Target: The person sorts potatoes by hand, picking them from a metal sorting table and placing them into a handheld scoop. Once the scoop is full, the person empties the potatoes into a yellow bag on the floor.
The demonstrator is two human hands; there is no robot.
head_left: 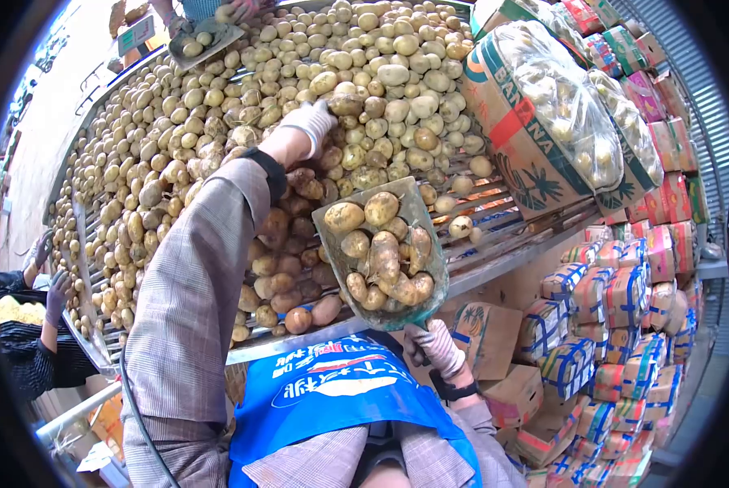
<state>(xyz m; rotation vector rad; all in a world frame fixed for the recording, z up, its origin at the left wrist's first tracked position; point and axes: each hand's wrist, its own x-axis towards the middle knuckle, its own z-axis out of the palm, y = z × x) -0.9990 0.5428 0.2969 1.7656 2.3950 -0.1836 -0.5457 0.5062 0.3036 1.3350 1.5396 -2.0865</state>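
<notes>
My left hand, in a white striped glove, reaches over the heap of potatoes on the slatted metal table. Its fingers curl against a brown potato, and the fingertips are partly hidden. Close to my body, my right hand, gloved too, is closed round the handle of a worn green scoop. Several potatoes lie in the scoop, one of them knobbly and long. The scoop is over the table's near edge, its mouth facing the heap.
Banana cartons with bagged potatoes stand at the table's right. Strapped boxes are stacked beyond. Across the table a person holds another scoop. A second person's gloved hands are at the left edge. A cable runs beside my left sleeve.
</notes>
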